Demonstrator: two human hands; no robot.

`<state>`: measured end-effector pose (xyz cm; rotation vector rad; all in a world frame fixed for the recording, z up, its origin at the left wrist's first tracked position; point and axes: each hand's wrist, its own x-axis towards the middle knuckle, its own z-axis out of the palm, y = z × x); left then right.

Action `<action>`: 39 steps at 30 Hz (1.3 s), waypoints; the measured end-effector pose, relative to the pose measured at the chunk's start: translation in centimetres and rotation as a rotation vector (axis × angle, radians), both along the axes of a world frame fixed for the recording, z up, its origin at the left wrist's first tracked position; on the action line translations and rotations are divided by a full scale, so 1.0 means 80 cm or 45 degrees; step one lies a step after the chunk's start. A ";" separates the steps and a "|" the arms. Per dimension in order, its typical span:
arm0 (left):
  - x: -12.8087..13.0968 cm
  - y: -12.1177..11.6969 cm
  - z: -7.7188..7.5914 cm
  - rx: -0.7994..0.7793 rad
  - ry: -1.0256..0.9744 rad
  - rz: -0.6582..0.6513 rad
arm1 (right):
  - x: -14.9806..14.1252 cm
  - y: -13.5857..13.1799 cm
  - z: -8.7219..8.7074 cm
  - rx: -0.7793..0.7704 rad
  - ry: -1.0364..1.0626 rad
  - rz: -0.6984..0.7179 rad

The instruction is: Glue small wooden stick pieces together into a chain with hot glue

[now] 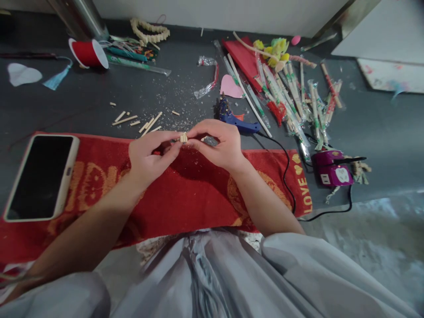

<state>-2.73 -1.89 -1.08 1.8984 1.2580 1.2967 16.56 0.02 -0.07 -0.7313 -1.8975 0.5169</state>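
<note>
Between my fingertips, over the red towel (198, 194), is a small pale piece made of short wooden sticks (183, 138). My left hand (150, 154) pinches it from the left with thumb and forefinger. From the other side my right hand (220, 143) grips it the same way, its other fingers curled. Loose cut wooden sticks (125, 120) lie on the dark table just beyond my left hand. A blue glue gun (240, 123) rests on its side behind my right hand, its black cord running over the towel.
A phone (41, 176) lies on the towel at left. Farther back are a red thread spool (88, 54), a pink paper heart (231, 86) and many wrapped sticks (291, 97). A purple power socket (333, 168) stands at right. Wood crumbs are scattered mid-table.
</note>
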 end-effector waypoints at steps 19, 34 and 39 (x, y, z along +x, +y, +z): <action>0.012 0.006 -0.006 -0.398 -0.490 -0.143 | 0.002 0.002 0.002 -0.032 -0.042 -0.100; 0.020 0.008 0.013 -0.888 -0.874 -0.235 | -0.001 0.003 -0.003 0.152 -0.098 -0.048; 0.020 0.008 0.011 -0.874 -0.858 -0.241 | -0.001 0.003 -0.003 0.141 -0.070 -0.032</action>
